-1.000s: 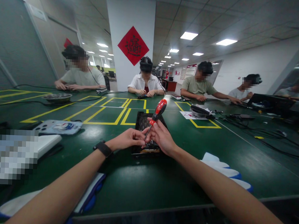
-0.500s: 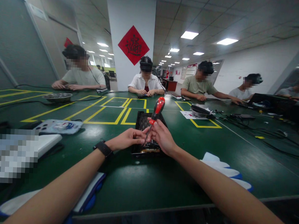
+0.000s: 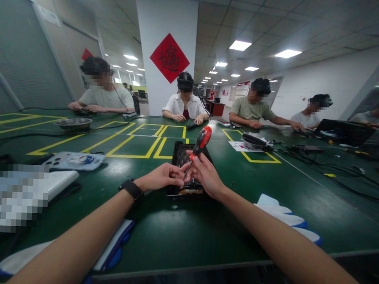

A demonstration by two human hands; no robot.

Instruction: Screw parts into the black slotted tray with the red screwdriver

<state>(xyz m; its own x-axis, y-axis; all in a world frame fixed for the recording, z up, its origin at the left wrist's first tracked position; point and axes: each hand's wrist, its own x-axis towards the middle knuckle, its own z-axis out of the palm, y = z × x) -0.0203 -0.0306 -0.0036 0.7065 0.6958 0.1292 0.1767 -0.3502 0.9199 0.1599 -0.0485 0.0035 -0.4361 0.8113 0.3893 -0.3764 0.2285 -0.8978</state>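
In the middle of the head view, my right hand (image 3: 207, 175) grips a screwdriver (image 3: 202, 141) with a red and black handle. Its handle points up and leans right, while the thin metal shaft slants down to the left. My left hand (image 3: 163, 177), with a black watch on the wrist, has thumb and fingers pinched together close to the lower shaft. What those fingertips hold is too small to make out. Beneath both hands lies an open black casing (image 3: 180, 152) with parts inside, partly covered by my fingers.
White and blue gloves (image 3: 283, 215) lie right of my right forearm, and another glove (image 3: 114, 243) is under my left arm. A phone (image 3: 74, 160) and a white box (image 3: 62, 183) are at left. Metal bowls, cables (image 3: 320, 164) and several co-workers line the far side.
The screwdriver's handle has tilted slightly to the right and dropped a little. My hands otherwise keep their place. Across the table, a co-worker's hand has shifted with a dark object.
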